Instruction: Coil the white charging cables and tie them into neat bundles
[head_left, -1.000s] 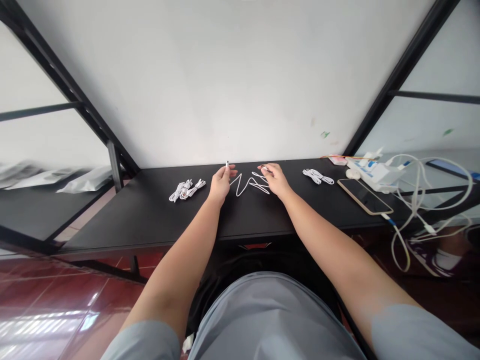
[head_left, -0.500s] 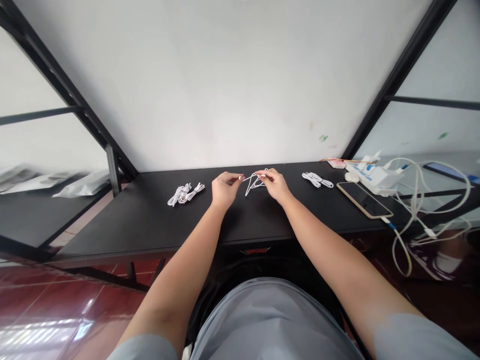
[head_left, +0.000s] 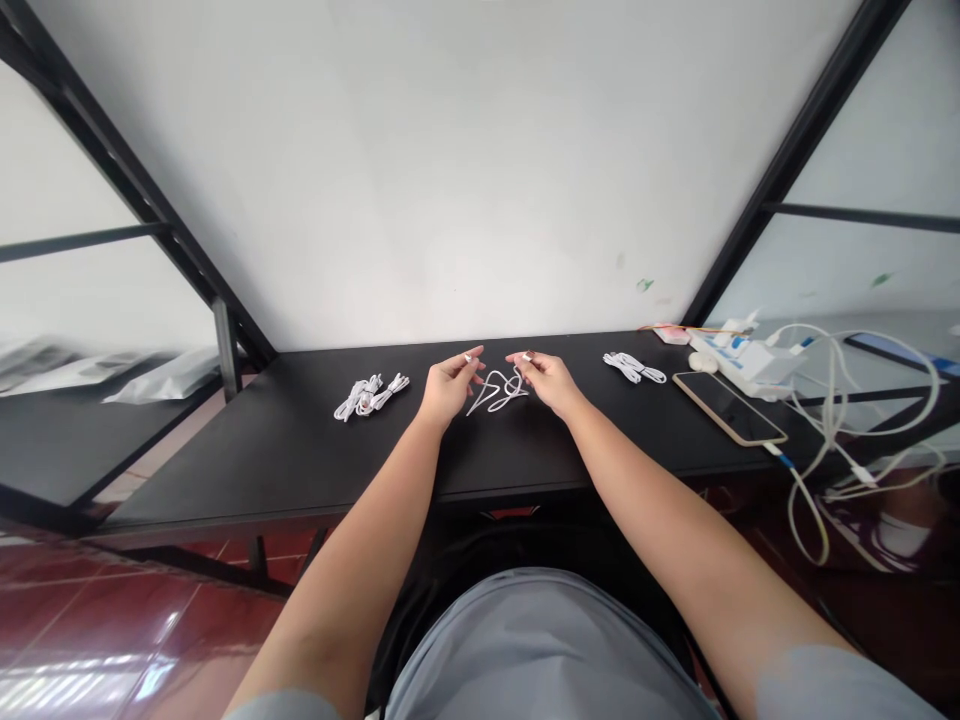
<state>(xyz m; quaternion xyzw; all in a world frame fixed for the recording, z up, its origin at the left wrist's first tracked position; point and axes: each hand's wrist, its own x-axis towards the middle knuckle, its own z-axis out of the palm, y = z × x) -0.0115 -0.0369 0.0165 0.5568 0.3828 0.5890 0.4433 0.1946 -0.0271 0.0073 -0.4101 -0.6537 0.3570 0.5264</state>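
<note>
Pinching one end of a thin white cable [head_left: 498, 391] each, fingertips of the left hand [head_left: 447, 383] and the right hand [head_left: 548, 378] now sit closer to one another than half a second ago, when the ends nearly met, and far closer than a second ago, when the cord lay stretched in a zigzag between them. Hanging slack from both pinches, dropping into a small loose loop on the black desk [head_left: 300, 440] between the two hands, just below the fingertips and touching the surface. Judging from that slackening, looking like a fold or coil being formed, with the plugs brought together and then eased slightly apart. Lying left of the loop, well apart, two bundled white cords [head_left: 370, 394]; right of it, another coiled bundle [head_left: 634, 367], then a phone [head_left: 729, 406] face up and a power strip [head_left: 750, 352] with tangled charger leads.
</note>
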